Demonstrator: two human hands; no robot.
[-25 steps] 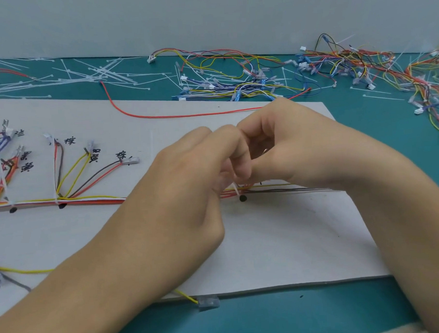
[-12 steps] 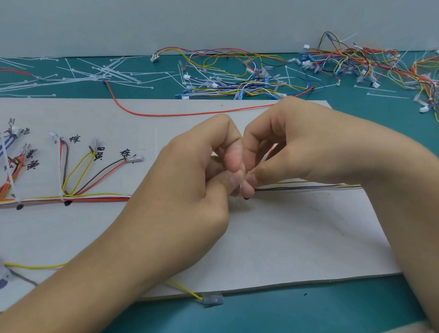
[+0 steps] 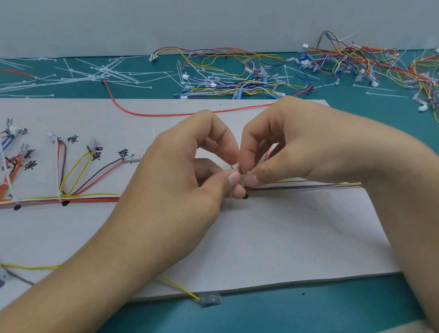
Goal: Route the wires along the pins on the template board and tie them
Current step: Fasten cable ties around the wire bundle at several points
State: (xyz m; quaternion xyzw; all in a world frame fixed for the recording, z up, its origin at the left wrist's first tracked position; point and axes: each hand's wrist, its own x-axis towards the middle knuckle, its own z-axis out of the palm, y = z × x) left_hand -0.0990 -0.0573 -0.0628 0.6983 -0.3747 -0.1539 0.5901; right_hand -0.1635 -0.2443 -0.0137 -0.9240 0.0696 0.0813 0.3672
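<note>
Grips (image 3: 179,185) (image 3: 303,147) unlocked since, tie (image 3: 230,203) between.

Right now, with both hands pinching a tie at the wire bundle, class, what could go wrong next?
1. The yellow wire sits slightly apart above the bundle under the right hand; the tie may close without it.
2. The fingers cover most of the tie, so it might drift off the black dot on the board.
3. The forearm behind the left hand lies over a loose yellow lead whose clear plug hangs off the board edge; it could get dragged.
</note>
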